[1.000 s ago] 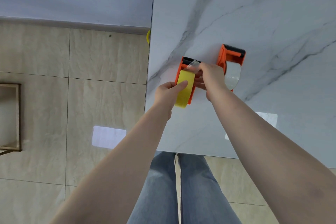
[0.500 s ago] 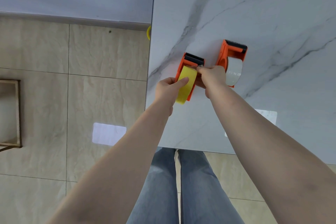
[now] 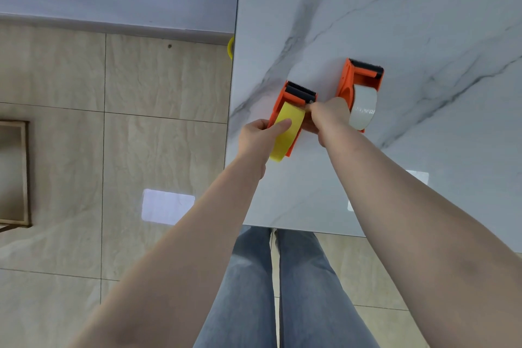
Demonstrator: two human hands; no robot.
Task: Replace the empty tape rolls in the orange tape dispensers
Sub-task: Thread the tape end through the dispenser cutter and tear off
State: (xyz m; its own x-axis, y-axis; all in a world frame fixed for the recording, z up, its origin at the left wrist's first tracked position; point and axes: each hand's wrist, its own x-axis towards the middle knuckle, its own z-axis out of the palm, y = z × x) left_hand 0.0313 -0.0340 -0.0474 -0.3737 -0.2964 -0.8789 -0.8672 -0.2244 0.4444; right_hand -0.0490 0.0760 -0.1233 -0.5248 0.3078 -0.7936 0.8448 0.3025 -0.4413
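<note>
- On the near-left part of the marble table, in the head view, two orange tape dispensers lie side by side, a small gap of bare marble between them.
- The left dispenser carries a yellow tape roll. Its long axis runs from near-left to far-right, with the black toothed cutter end pointing far and the roll end pointing near, close to the table's left edge.
- The left hand grips this dispenser from the left side, thumb laid across the face of the yellow roll and the other fingers hidden behind the orange frame.
- The right hand is closed, fingertips pinched together at the right end of the black cutter bar of the left dispenser; what lies between the fingertips is too small to tell.
- The right dispenser holds a clear tape roll and lies untouched just right of the right hand. It points the same way: cutter end far, roll end near, tilted slightly.
- A bit of a yellow ring peeks out past the table's left edge, further away.
- Blue-jeaned legs stand on the beige tile floor at the table's near edge.
</note>
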